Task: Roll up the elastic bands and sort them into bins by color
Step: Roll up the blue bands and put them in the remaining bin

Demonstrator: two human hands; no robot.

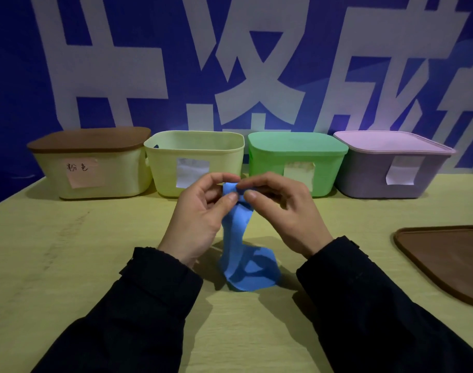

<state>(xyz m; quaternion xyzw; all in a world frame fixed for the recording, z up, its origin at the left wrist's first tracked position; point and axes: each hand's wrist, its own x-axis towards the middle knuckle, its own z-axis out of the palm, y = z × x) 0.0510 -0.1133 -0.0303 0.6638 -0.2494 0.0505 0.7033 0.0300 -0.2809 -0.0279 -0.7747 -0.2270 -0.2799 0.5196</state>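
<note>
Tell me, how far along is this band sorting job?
Early, by the look of it. Done: one bin, the open yellow-green bin, has its lid off, and a brown lid lies on the table. In hand: the left hand and right hand pinch the top of a blue band, mostly unrolled, its tail on the table. Left: rolling it and binning it. No finished rolls are visible.

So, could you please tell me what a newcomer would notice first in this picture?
Probably the blue elastic band at the centre, its top end pinched between the left hand and right hand while its lower end trails on the table. Next, the four bins along the back: only the second from the left, the open yellow-green bin, has no lid. A brown lid lies at the right.
</note>
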